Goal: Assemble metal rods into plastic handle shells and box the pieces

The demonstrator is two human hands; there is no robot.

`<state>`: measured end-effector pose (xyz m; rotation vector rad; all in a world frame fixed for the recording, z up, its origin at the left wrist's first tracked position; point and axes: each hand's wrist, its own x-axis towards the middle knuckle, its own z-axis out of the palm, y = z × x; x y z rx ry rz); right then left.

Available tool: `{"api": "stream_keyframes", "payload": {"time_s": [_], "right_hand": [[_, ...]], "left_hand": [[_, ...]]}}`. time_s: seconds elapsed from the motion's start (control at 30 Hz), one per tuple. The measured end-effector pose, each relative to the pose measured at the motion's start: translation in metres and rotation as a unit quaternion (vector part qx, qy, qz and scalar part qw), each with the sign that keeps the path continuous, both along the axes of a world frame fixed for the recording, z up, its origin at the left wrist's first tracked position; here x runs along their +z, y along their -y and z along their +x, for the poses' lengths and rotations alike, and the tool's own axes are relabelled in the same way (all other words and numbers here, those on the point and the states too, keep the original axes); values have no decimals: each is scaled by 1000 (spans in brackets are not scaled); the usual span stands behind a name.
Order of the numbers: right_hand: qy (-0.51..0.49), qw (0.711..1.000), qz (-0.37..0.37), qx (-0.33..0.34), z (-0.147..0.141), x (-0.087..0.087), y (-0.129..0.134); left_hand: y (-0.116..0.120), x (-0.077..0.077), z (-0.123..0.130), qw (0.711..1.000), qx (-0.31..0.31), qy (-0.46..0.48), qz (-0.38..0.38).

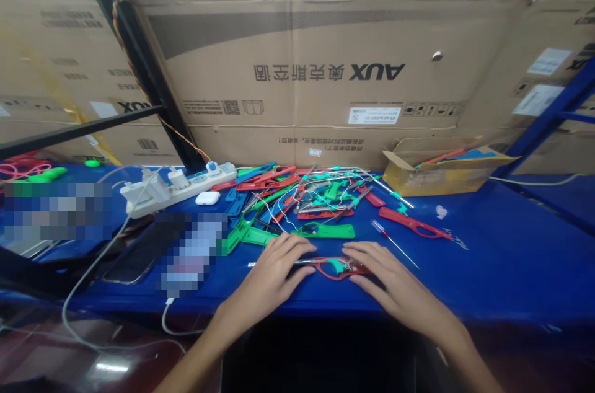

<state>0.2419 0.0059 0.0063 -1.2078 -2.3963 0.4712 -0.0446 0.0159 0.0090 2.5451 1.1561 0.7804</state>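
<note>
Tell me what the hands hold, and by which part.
A red plastic lighter-like body with a green trigger: the right hand grips its handle end; the left hand straddles its slim metal rod, contact unclear.

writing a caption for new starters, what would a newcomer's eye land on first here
Probably the jumbled heap of red, green and blue parts across the middle of the blue table. Nearer the camera, the left grip and right grip are around either end of a red piece with a green part. Behind, a huge cardboard box carries upside-down AUX lettering.
</note>
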Motion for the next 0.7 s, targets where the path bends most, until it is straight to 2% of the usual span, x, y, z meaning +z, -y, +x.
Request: {"api": "stream_keyframes", "payload": {"time_s": [0.23,0.43,0.57,0.7], "right_hand": [[-10,1000,-9,10,-1,2,-1],[-9,1000,-5,9,-1,0,0],[-51,998,17,-28,-1,-1,-2],[-43,995,70,-64,5,9,-20]], "left_hand": [[-3,0,2,1000,-3,16,21],[-2,-1,4,999,9,-7,32],[-1,1,5,1000,7,-18,18],[0,3,4,1000,6,-22,13]]}}
